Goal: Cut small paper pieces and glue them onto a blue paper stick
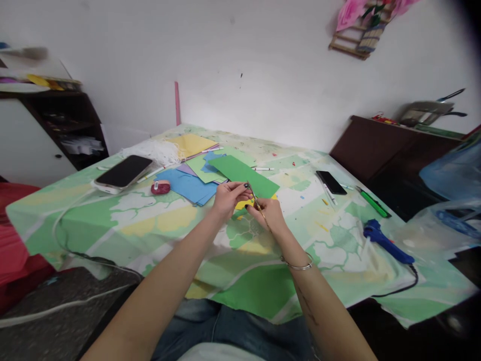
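Note:
My left hand (230, 197) is closed in a pinch near the middle of the table, its fingertips close to a thin metallic tool (258, 204). What the left fingertips pinch is too small to make out. Fingers of my right hand (268, 213) are closed around the slim tool, which slants up toward the left fingertips. Just behind both hands lies a green paper sheet (246, 173). A bit of yellow paper (244, 203) shows between the hands. Blue paper sheets (188, 185) lie left of my left hand.
At the left are a large phone (124, 172), a red object (160, 187) and white strings (156, 150). To the right lie a black phone (330, 182), a green cutter (374, 202), a blue glue gun (389, 242) with its cord, and plastic bags (439, 230).

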Demonstrator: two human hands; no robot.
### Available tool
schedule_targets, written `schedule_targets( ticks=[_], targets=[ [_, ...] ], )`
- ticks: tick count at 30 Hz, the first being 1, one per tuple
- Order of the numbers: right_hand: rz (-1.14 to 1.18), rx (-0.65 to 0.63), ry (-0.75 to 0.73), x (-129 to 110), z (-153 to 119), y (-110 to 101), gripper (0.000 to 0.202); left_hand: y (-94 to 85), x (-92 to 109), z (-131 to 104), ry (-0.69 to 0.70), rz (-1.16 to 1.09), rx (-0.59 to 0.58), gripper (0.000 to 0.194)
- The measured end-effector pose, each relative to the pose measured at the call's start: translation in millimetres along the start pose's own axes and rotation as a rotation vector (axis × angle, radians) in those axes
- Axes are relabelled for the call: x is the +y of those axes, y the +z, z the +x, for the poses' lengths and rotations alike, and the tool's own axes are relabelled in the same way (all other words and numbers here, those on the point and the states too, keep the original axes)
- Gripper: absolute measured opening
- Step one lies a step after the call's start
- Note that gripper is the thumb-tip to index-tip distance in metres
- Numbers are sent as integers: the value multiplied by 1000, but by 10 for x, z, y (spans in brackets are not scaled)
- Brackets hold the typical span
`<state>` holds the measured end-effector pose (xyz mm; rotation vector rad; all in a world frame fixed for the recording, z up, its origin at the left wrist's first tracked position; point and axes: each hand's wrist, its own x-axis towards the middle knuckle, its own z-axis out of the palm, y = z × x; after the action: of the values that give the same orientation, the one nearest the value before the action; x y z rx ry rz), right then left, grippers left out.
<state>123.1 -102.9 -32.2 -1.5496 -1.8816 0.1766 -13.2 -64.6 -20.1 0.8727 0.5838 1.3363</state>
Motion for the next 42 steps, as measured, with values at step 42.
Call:
schedule_targets(
  ticks=[42],
  targets=[
    [24,-29,8,7,20,-25,43,-34,-7,10,3,43,-32,17]
  ],
)
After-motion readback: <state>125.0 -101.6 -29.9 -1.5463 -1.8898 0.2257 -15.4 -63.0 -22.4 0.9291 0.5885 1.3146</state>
